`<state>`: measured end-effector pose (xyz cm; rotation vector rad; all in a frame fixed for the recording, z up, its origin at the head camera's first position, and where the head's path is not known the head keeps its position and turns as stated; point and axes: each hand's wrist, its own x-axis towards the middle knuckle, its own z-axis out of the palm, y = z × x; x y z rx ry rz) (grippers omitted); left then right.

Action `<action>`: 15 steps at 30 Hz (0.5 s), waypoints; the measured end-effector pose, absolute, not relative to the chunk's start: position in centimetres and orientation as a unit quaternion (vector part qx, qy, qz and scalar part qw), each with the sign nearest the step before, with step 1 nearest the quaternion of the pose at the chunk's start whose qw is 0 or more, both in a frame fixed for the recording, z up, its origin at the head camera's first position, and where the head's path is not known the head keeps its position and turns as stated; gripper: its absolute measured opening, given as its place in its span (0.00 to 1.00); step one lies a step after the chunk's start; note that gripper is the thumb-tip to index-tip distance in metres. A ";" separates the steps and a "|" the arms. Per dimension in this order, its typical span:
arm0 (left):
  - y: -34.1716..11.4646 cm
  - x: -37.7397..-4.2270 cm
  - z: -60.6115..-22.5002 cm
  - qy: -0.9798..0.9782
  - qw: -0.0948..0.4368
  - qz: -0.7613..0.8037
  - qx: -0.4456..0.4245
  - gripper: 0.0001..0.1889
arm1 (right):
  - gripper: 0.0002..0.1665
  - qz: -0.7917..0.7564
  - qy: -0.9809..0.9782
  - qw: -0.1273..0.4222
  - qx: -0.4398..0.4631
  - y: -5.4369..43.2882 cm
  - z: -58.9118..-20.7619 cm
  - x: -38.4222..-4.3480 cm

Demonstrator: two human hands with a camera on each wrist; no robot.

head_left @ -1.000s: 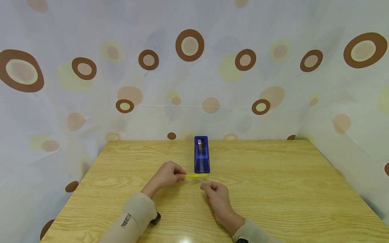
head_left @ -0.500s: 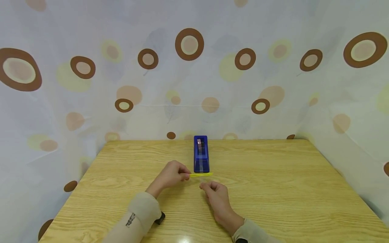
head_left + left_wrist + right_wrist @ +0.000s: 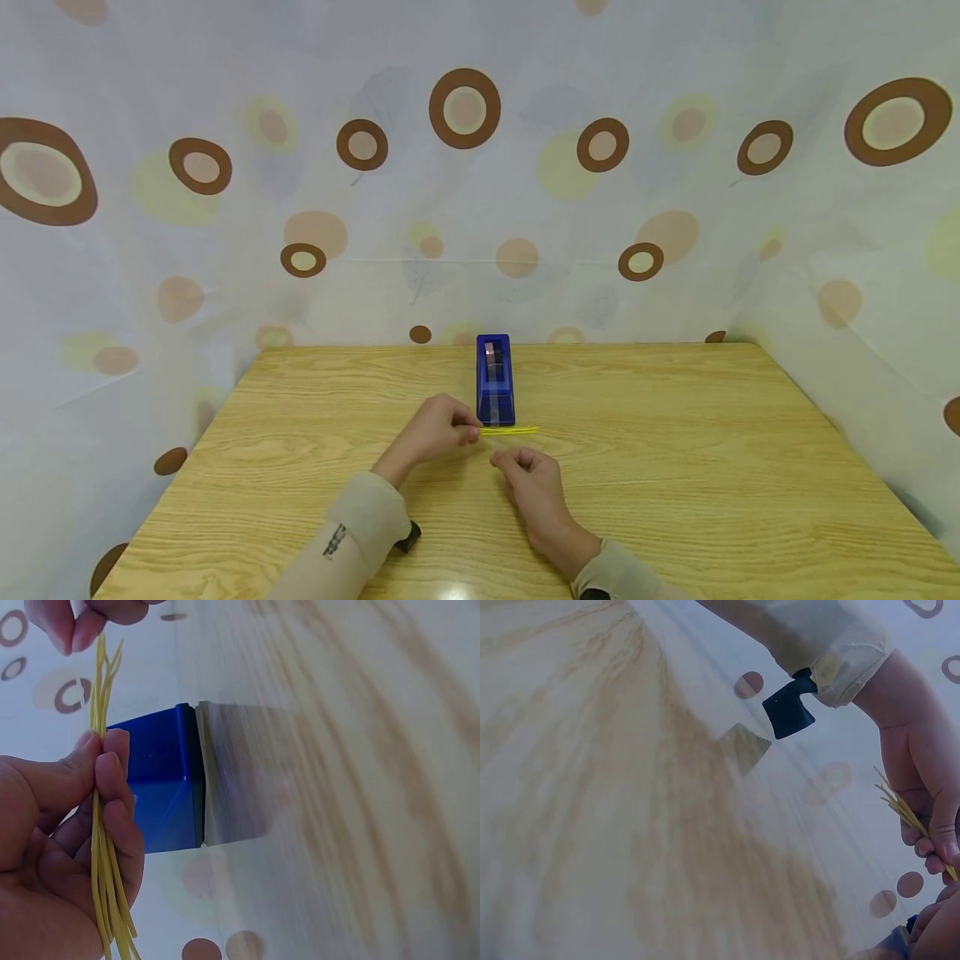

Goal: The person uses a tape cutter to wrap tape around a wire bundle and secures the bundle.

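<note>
My left hand (image 3: pixel 433 429) pinches a bundle of thin yellow strands (image 3: pixel 512 431) between thumb and fingers. In the left wrist view the strands (image 3: pixel 105 855) run through the fist, and both ends stick out. A blue tape dispenser (image 3: pixel 494 379) stands just beyond the bundle, its front end toward me. From it a clear strip of tape (image 3: pixel 497 446), faint in the head view, reaches toward my right hand (image 3: pixel 536 496). That hand pinches the strip's near end with thumb and forefinger. The strands lie across the strip; whether they touch it, I cannot tell.
The wooden table (image 3: pixel 675 450) extends on both sides of the hands. Behind it hangs a white cloth (image 3: pixel 555 292) with brown ring patterns. A black device (image 3: pixel 407 537) sits at the left wrist.
My left hand has shifted to the right with the yellow strands, which now extend past the dispenser's right edge. My right hand has stayed nearly still.
</note>
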<state>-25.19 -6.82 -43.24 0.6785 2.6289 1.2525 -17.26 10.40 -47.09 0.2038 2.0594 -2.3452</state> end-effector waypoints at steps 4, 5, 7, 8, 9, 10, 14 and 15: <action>-6.3 -25.1 -43.0 0.878 0.075 0.415 0.227 0.05 | 0.09 -0.751 0.657 0.008 0.065 10.3 -47.1 -17.2; -6.2 -25.1 -43.0 0.878 0.075 0.414 0.228 0.06 | 0.09 -0.751 0.657 0.008 0.066 10.3 -47.1 -17.2; -5.9 -25.2 -43.0 0.879 0.072 0.410 0.234 0.06 | 0.09 -0.752 0.655 0.008 0.066 10.3 -47.1 -17.2; -5.8 -25.2 -43.0 0.879 0.071 0.408 0.235 0.06 | 0.09 -0.753 0.655 0.009 0.065 10.3 -47.1 -17.2; -5.7 -25.2 -43.0 0.879 0.069 0.407 0.238 0.06 | 0.09 -0.752 0.655 0.010 0.065 10.4 -47.1 -17.2; -5.6 -25.2 -43.0 0.879 0.069 0.407 0.239 0.06 | 0.09 -0.753 0.655 0.010 0.064 10.4 -47.1 -17.2; -5.3 -25.2 -42.9 0.880 0.066 0.404 0.239 0.06 | 0.09 -0.753 0.655 0.010 0.059 10.5 -46.9 -17.2; -5.2 -25.2 -42.9 0.881 0.067 0.404 0.238 0.06 | 0.09 -0.753 0.655 0.009 0.058 10.5 -46.9 -17.2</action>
